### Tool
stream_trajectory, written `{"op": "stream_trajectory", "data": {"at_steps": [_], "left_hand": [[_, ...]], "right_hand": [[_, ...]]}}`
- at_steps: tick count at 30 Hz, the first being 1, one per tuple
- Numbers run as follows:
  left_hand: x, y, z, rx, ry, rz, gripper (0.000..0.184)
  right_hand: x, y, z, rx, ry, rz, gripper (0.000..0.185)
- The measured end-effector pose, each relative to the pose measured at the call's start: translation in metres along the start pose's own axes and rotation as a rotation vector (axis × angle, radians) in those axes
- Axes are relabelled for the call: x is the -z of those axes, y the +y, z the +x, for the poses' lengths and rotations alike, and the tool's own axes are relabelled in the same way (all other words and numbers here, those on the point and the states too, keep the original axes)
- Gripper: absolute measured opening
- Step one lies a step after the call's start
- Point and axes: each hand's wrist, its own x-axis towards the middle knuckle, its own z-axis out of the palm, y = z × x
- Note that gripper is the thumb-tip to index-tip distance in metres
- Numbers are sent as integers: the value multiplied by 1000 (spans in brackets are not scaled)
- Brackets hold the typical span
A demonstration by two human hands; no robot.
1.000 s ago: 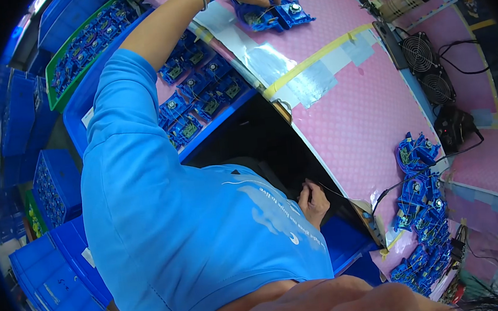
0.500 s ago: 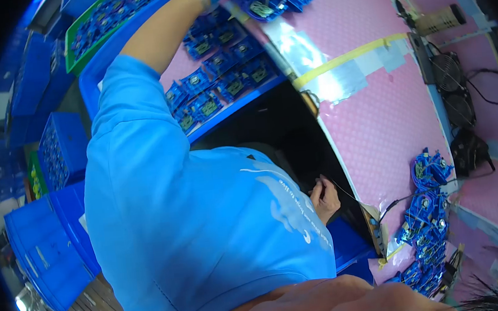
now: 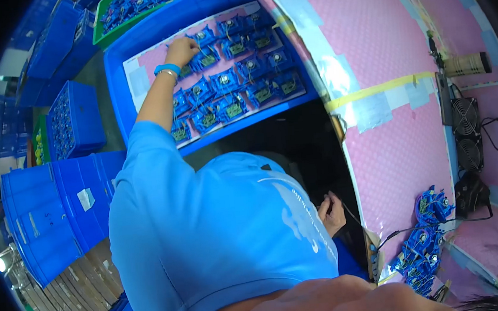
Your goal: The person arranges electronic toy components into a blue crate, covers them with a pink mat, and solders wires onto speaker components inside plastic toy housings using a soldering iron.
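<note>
My left hand (image 3: 182,51), with a blue band on its wrist, is over a blue tray (image 3: 212,136). Its fingers are closed on a blue plastic assembly (image 3: 206,58) with a green board, among rows of similar assemblies on a pink sheet. Part of that piece is hidden by the fingers. Beyond my torso, my right hand (image 3: 332,214) hangs low by the bench edge with curled fingers. A thin cord runs close to it; whether the fingers grip anything is too small to tell.
To the right stands a pink-topped bench (image 3: 396,142) with yellow tape. Blue assemblies (image 3: 420,253) are heaped at its near end, beside black fans (image 3: 466,116) and cables. A green crate (image 3: 97,28) lies behind the tray; blue bins (image 3: 80,194) stand at left.
My left hand has moved from above the bench, with blue assemblies at its fingers, left and down to the tray. The view has shifted; my right hand stays by the bench edge.
</note>
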Motion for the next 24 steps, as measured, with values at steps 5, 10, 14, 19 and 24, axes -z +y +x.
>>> {"op": "stream_trajectory", "data": {"at_steps": [5,10,14,19,24], "left_hand": [[66,94,69,-166,375,-42,29],[98,157,203,-439,782,-200,28],[93,158,294,-398,731,-63,43],[103,171,296,-344,351,-13,36],[95,193,256,-525,301,-121,39]], "right_hand": [[-4,0,2,-68,-9,-57,12],[-9,5,5,-70,-79,-117,14],[-10,4,5,-67,-65,-98,18],[-10,3,5,-79,-40,-84,22],[-12,2,5,-94,-18,-113,23]]}}
